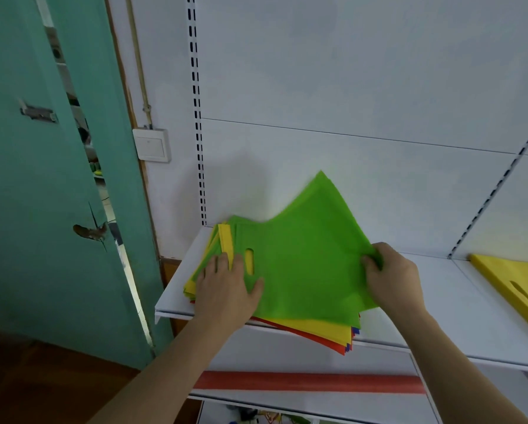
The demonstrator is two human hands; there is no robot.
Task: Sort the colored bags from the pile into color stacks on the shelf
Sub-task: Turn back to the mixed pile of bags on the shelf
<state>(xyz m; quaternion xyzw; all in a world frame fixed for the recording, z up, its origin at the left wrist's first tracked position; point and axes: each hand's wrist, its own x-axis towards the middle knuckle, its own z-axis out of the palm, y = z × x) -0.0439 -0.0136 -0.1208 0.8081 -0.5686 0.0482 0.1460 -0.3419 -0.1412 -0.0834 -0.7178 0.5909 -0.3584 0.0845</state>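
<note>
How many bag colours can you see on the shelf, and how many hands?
Green bag, lifted off the pile: 1
Yellow bags: 2 places, in the pile and apart on the right
Orange-red bags, edges only: count hidden
Blue bags, edges only: count hidden
Hands: 2, left hand and right hand
Total: 4 colours, 2 hands

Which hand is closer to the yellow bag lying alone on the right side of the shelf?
Right. The right hand grips the green bag, apart from the yellow bag. The left hand presses the pile, farther away.

green bag [302, 258] | pile [324, 330] yellow, orange, maybe blue | white shelf [440, 301]
</note>
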